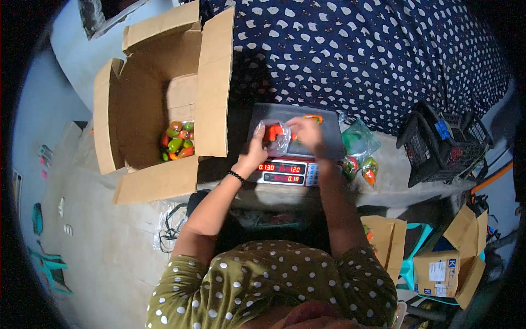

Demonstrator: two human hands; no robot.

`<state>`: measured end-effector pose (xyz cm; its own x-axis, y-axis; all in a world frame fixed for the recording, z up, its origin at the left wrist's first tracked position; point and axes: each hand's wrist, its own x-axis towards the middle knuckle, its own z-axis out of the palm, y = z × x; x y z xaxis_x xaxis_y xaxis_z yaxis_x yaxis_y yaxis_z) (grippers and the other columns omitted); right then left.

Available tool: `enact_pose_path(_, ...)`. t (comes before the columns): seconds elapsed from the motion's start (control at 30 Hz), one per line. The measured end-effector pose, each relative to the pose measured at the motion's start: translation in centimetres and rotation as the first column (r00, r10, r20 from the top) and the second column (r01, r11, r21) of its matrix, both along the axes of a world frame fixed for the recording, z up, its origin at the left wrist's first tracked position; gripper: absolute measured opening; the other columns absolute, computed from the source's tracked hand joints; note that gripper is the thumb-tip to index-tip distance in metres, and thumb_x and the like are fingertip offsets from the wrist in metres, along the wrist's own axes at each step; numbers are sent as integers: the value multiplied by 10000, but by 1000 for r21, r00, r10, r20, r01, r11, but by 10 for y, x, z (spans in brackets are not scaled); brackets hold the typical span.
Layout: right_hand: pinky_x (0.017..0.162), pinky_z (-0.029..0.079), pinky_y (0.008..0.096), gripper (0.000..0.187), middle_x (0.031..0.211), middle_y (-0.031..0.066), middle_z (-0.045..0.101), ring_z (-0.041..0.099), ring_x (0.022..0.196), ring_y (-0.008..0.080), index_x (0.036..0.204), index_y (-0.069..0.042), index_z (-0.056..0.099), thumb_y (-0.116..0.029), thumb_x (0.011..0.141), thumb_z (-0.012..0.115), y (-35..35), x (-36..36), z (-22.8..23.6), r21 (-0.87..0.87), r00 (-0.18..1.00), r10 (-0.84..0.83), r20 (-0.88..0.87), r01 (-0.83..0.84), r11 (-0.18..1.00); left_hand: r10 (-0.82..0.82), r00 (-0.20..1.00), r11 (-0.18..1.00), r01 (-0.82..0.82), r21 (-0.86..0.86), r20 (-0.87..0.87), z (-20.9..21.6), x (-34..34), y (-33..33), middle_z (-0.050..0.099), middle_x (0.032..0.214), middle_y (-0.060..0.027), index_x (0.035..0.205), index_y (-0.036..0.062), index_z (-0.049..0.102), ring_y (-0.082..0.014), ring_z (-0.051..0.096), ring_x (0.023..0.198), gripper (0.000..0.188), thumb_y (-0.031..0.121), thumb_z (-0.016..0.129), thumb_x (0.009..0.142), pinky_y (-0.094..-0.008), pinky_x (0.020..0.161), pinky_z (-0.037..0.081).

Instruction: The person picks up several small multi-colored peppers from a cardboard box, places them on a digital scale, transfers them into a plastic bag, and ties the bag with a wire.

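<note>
My left hand (256, 145), a dark beaded bracelet at its wrist, is closed on a clear plastic bag (282, 145). Red peppers (273, 132) show inside the bag. My right hand (308, 132) is at the bag's right side, its fingers curled in at a small red pepper (293, 136), partly hidden by them. Both hands are over the dark plate (265, 111) of a digital scale (285, 171) with lit red digits. An orange pepper (313, 118) lies on the plate just beyond my right hand.
To the left, an open cardboard box (213, 82) holds several mixed peppers (176, 143). Right of the scale lie green plastic bags (360, 138) and bagged peppers (370, 171). Black crates (438, 145) stand farther right. Smaller cartons (438, 268) are at the lower right.
</note>
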<state>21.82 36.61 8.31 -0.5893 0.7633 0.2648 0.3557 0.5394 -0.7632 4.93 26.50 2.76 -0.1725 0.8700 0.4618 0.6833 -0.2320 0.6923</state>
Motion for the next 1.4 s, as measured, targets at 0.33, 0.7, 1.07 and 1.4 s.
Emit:
enact_pose_path(0.33,866,387,260,507,1068,118,564,517,992,203,1112,-38,541,-89,608,563,111,61,-6,-275,921,333,204,-272,922,-129,992,991,129,25,2,25,-16,23,417,1229,-229,1207,-47,402,-311,395,1162,583,-95,479,632,-313,967,322)
enact_pose_path(0.7,728,422,209,350,876,41,599,546,789,103,995,-9,589,-106,658,588,117,70,-29,-186,995,-65,74,77,980,-72,988,997,68,-28,-133,16,-31,8,477,1133,-225,1201,13,434,-345,497,992,550,9,529,660,-353,871,394)
enact_pose_path(1.07,743,431,285,348,941,91,552,532,868,179,1030,-51,560,-125,691,591,-5,-38,26,-371,783,606,-142,-609,701,-43,990,996,33,-78,-132,4,-51,-2,424,1209,-223,1254,10,341,-339,427,1110,592,81,566,711,-372,923,355)
enact_pose_path(1.4,814,430,422,401,968,241,544,508,943,387,924,-32,623,-324,655,576,-25,-90,25,135,632,215,745,-458,878,-24,974,1000,28,14,-225,51,-29,-16,463,1184,-218,1239,30,394,-335,453,1096,568,29,501,681,-359,919,364)
